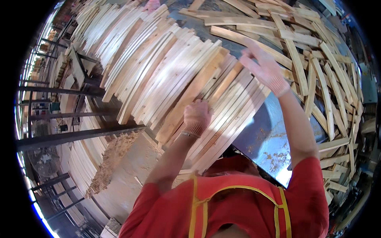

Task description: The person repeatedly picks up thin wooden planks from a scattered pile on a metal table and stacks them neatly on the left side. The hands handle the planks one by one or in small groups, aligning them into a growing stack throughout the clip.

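Long pale wooden slats (170,77) lie side by side in a row across the bench. My left hand (197,118), in a pinkish knit glove, is closed with its fingers curled down on a slat among them. A wider, browner board (180,113) lies just left of that hand. Beyond it, a darker orange-brown slat (227,81) sits in a gap of the row. My right hand (265,70), gloved alike and slightly blurred, hovers near the far ends of the slats at right, its fingers stretched out and apart. I see nothing held in it.
A loose, crisscrossed heap of wooden strips (313,59) covers the far right. Bare blue-grey metal tabletop (264,133) shows near my right forearm. At left stand dark metal rails (79,137), a stack of strips (113,158) and a fan (44,158). Another person's gloved hand (152,4) shows at the far edge.
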`<state>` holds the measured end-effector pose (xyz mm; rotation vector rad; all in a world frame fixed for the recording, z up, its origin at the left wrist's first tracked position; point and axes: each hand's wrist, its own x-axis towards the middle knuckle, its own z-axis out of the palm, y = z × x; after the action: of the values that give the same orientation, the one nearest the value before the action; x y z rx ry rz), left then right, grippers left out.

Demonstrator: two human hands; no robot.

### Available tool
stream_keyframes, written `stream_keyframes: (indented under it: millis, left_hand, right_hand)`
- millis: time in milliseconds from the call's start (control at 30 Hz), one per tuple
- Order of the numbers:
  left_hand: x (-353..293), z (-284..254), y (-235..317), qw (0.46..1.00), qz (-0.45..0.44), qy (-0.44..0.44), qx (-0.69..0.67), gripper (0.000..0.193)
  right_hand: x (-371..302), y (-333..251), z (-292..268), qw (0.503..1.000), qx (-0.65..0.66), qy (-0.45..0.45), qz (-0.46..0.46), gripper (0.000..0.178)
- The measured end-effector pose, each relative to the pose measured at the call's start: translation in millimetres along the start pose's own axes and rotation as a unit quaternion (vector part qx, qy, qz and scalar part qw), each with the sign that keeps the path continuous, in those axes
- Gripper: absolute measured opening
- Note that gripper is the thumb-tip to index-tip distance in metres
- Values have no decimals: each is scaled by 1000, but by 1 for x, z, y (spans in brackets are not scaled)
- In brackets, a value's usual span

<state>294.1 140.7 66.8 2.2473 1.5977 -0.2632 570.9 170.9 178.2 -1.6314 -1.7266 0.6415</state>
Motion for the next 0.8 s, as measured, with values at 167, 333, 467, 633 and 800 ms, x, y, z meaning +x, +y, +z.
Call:
stream_keyframes:
  millis: [167,333,467,633,800]
  left_hand:
    - [-12,-98,17,986,59,54,-144,46]
    - [-4,-138,-12,979,74,61,-181,46]
    - [-3,-160,-29,952,118,84,-271,40]
    - [9,-146,-35,987,98,22,-124,38]
    - [11,-26,-56,982,49,183,-27,57]
  right_hand:
    - [-107,23,2,949,133,204,200,77]
    - [-250,106,103,930,49,-14,365,113]
    - [-230,32,187,895,214,-28,391,129]
    - [-214,4,196,903,134,-20,407,132]
    - [-215,1,193,904,122,-18,408,140]
